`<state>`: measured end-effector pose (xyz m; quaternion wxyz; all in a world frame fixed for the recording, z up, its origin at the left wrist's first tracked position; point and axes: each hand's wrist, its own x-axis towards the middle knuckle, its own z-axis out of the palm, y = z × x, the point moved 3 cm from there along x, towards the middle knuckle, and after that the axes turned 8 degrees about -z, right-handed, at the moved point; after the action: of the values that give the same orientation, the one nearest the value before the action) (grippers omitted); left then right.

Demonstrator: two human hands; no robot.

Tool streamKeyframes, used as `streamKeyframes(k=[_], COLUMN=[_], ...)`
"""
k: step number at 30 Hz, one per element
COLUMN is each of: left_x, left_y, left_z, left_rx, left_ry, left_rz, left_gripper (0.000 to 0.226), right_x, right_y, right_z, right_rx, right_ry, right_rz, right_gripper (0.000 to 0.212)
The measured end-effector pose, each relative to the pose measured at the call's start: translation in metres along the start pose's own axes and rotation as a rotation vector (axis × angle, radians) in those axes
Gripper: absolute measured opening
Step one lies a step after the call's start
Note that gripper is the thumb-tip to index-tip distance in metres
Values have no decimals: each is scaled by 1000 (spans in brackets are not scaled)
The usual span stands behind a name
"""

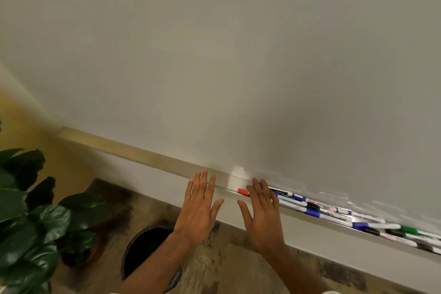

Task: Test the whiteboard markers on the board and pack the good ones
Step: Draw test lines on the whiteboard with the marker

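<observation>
Both hands are hovering flat and holding nothing: left hand (199, 207) is showing straight, spread fingers over a bare stretch of the tray (133, 150), and right hand (263, 215) is showing the same wide, relaxed spread just beside it. Markers (334, 213) are lying in a jumbled row in the tray under the whiteboard (238, 55), long axes running along the tray and stretching away to the right of both hands. Right hand is clearly the nearer one: its fingertips (259, 185) are overlapping the near end of the row, beside the red-capped marker (243, 191). Contact or just above, cannot tell, frame is blurry. Left hand is sitting apart from every marker. Board surface is showing no visible test strokes, so testing is probably not yet started. Likely next move is a right-hand pick at the row's near end, fingers closing across a barrel, since the barrels are lying crosswise to the fingers. Plant (28, 210) is standing at lower left, and a dark round container (145, 250) is sitting on the floor below the left forearm; no packing box is showing.
</observation>
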<state>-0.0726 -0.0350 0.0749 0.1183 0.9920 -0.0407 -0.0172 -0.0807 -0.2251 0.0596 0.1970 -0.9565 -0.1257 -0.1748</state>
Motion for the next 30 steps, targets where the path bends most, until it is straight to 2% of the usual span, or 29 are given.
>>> streamKeyframes(k=[6,11,12,14,17,20,24,30], left_x=[28,40,42,47,52,58,64,70], left_y=[27,42,44,47,48,47,45,42], left_z=[22,38,41,47,56,64,72,82], left_rx=[-4,28,26,31,46,48,52,23], left_ry=[-58,-155,-164,-191,-234,-261,-284,-292], left_rz=[26,27,29,30,26,28,32,51], left_gripper=[77,89,90,92,95,97,99,97], right_x=[-3,4,6,12,20,23,29,32], right_y=[37,52,55,58,60,64,67,70], right_z=[-2,8,12,16,26,42,55,71], right_rx=[-74,-126,-138,-150,-125,-114,-85,-91], right_ry=[-39,-125,-131,-130,-234,-292,-348,-391], right_rz=[72,75,65,29,38,34,67,47], right_gripper=[62,67,61,30,49,58,62,55])
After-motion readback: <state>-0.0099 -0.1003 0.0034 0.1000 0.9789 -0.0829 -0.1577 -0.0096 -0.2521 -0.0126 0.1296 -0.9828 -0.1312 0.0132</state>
